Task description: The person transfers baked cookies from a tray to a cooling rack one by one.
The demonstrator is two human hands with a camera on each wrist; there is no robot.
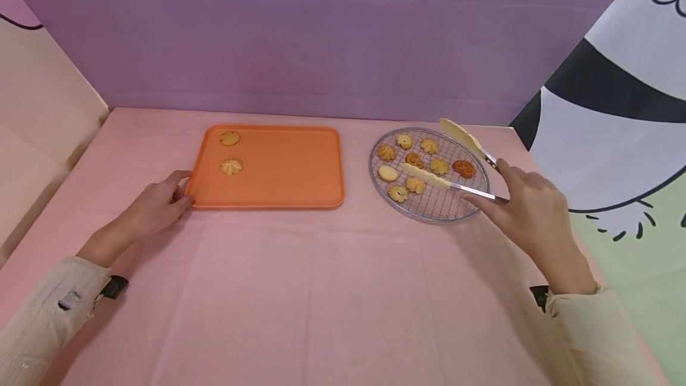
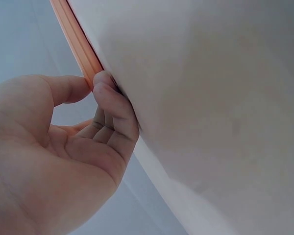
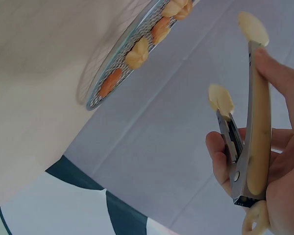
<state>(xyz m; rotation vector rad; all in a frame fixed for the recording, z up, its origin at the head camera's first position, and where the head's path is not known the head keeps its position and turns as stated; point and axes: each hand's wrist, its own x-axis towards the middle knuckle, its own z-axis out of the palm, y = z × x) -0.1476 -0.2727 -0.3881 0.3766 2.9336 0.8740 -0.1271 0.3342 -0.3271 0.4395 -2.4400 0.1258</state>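
My left hand [image 1: 155, 206] pinches the left edge of an orange tray [image 1: 289, 165] between thumb and fingers; the left wrist view shows the tray's side [image 2: 78, 41] at the fingertips. A round cookie [image 1: 230, 137] and a fluted cookie [image 1: 231, 166] lie in the tray's left part. In my right hand [image 1: 538, 213] are tongs [image 1: 471, 190] with cream tips, gripped with thumb on one arm and fingers on the other. Their tips stand spread over a round wire rack [image 1: 450, 207], nothing between them. Several cookies lie on the rack, among them a brown pretzel-shaped one [image 1: 464, 168].
A pink cloth [image 1: 321, 290] covers the table, and a purple panel [image 1: 321, 40] rises along its back edge. On the right stands a panel with a black and white cartoon print [image 1: 616, 94]. A strip of pink cloth separates tray and rack.
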